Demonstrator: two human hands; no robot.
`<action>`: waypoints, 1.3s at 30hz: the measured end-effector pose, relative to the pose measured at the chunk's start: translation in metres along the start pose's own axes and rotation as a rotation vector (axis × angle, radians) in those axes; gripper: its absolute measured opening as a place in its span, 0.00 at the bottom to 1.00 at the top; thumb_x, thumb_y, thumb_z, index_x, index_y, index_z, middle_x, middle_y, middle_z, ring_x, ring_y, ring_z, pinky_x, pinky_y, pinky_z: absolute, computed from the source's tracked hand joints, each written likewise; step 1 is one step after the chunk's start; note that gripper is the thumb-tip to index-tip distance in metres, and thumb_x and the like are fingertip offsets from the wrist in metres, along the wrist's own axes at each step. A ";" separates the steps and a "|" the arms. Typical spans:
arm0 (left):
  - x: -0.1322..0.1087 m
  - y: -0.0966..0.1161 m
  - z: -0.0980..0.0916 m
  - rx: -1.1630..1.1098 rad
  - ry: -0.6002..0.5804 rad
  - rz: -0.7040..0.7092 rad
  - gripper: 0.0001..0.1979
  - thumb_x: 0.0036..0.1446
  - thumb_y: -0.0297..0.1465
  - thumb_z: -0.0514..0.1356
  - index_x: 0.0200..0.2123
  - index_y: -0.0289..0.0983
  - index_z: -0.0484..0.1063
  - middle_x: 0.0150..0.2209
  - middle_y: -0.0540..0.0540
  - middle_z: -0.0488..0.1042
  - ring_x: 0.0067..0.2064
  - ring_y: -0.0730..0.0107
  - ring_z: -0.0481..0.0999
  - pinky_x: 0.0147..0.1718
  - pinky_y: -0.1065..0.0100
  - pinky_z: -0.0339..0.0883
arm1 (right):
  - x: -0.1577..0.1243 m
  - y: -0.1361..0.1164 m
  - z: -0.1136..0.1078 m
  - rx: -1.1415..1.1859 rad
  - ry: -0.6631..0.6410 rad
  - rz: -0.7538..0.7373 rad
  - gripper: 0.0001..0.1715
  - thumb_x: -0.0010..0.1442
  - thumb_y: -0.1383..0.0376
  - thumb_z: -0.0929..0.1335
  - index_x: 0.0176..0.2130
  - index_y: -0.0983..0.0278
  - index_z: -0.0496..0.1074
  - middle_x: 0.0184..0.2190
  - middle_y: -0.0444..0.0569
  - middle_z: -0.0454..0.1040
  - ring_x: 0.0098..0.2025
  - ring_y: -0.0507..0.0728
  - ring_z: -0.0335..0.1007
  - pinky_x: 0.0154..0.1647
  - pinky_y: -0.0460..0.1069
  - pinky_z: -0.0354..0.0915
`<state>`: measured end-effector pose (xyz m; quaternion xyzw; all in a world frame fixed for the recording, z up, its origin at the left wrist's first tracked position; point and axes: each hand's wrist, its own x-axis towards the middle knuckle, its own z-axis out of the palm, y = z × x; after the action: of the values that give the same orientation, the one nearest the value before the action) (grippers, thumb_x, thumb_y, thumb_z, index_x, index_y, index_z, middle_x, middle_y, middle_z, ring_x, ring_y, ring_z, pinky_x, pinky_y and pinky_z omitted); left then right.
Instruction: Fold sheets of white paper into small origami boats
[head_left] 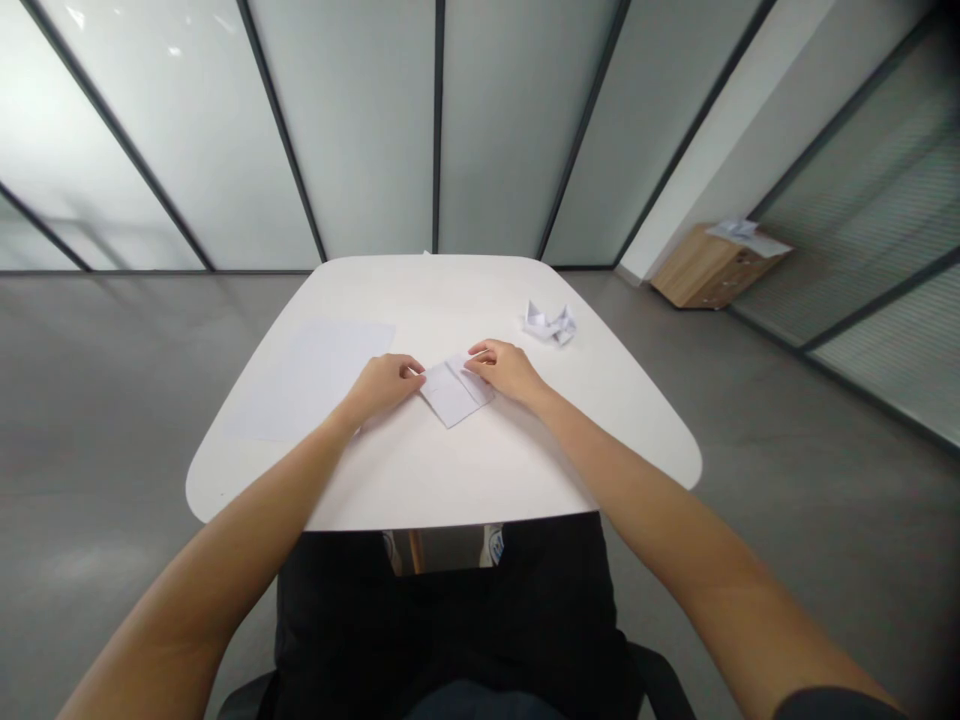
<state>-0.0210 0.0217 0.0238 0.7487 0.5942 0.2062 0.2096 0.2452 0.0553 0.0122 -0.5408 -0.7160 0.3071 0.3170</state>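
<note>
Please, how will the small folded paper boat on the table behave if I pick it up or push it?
The paper boat is probably very light, since it looks folded from thin white paper, so a push may slide or tip it. Its peaks look creased but thin, so they would likely crush under a firm pinch.

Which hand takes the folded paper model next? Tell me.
Likely the right hand: it lies nearer the folded paper model, while the left hand sits beyond the folded sheet.
</note>
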 end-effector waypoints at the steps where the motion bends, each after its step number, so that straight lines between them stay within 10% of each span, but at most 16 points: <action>1: 0.000 -0.001 0.001 0.025 0.025 -0.009 0.13 0.61 0.38 0.62 0.44 0.40 0.82 0.36 0.49 0.84 0.36 0.64 0.81 0.39 0.66 0.69 | -0.001 -0.002 -0.002 -0.057 -0.001 -0.020 0.16 0.62 0.63 0.76 0.50 0.62 0.78 0.44 0.48 0.85 0.38 0.53 0.78 0.42 0.48 0.70; 14: 0.008 -0.024 0.007 0.165 0.025 0.151 0.19 0.63 0.33 0.63 0.57 0.42 0.78 0.47 0.44 0.81 0.43 0.63 0.80 0.48 0.64 0.71 | -0.001 0.010 -0.008 -0.390 -0.099 -0.191 0.09 0.62 0.68 0.76 0.44 0.63 0.83 0.43 0.51 0.83 0.41 0.55 0.77 0.48 0.49 0.68; 29: 0.009 -0.023 0.010 -0.019 0.013 0.148 0.14 0.59 0.28 0.63 0.48 0.41 0.79 0.40 0.49 0.81 0.39 0.66 0.79 0.42 0.67 0.70 | 0.002 0.015 -0.005 -0.187 -0.095 -0.072 0.08 0.55 0.69 0.77 0.37 0.62 0.79 0.36 0.44 0.83 0.34 0.53 0.75 0.40 0.48 0.65; 39: 0.010 -0.032 -0.003 0.011 -0.036 0.348 0.09 0.62 0.31 0.61 0.41 0.42 0.82 0.42 0.48 0.82 0.41 0.67 0.80 0.45 0.68 0.72 | -0.003 0.021 -0.008 -0.218 -0.112 -0.299 0.03 0.60 0.68 0.74 0.38 0.63 0.78 0.34 0.45 0.79 0.35 0.53 0.73 0.41 0.48 0.64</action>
<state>-0.0458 0.0387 0.0087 0.8450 0.4527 0.2228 0.1770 0.2643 0.0582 0.0000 -0.4416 -0.8340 0.2069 0.2582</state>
